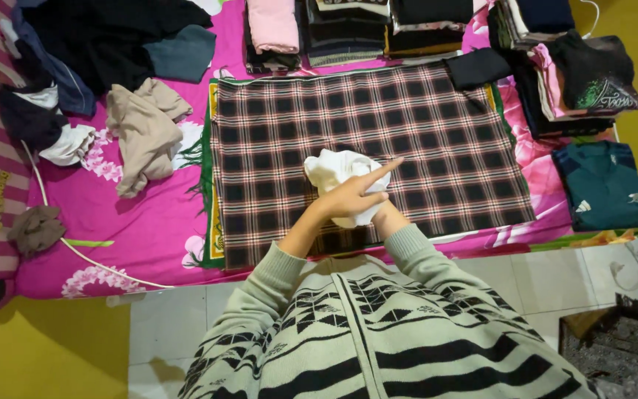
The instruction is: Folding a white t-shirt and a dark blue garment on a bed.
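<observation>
A small crumpled white cloth (330, 168) is held up over a dark red-and-black plaid cloth (422, 140) that lies spread flat on a pink flowered bedsheet (149, 222). My left hand (352, 195) lies across the front of the white cloth, fingers curled on it and the index finger stretched to the right. My right hand (384, 216) comes up from below and is mostly hidden behind the white cloth and my left hand; only its wrist end shows, and it seems to grip the cloth from underneath. Both sleeves are pale green knit.
Folded clothes stand in stacks along the far edge (348, 29) and at the right (577, 74), with a folded teal shirt (603, 185) nearer. Loose beige (142, 129) and dark garments (105, 37) lie at the left. A white cable (75, 251) crosses the sheet. White floor tiles (171, 325) lie below.
</observation>
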